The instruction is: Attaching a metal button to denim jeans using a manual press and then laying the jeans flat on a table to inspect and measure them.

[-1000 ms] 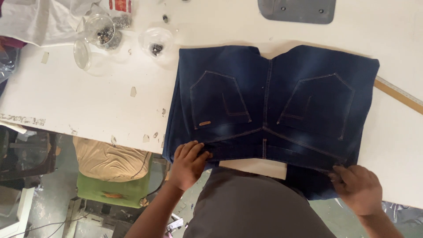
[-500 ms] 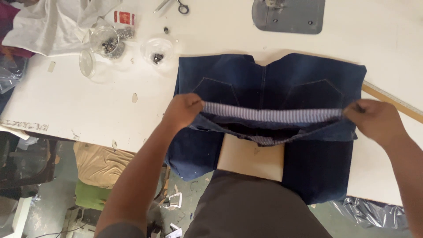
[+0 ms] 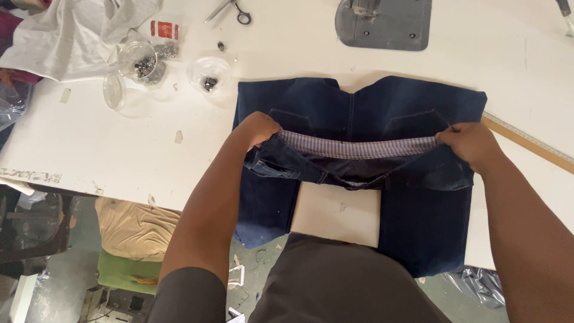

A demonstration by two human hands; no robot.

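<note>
Jeans | legs toward person | waistband crosswise | left hand, right hand gripping it

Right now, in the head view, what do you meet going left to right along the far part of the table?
White cloth → clear cup of small dark bits → clear dish of small dark bits → scissors → grey metal plate

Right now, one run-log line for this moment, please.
left hand: grips waistband | right hand: grips waistband | dark blue denim jeans: flat on white table, striped lining showing
</note>
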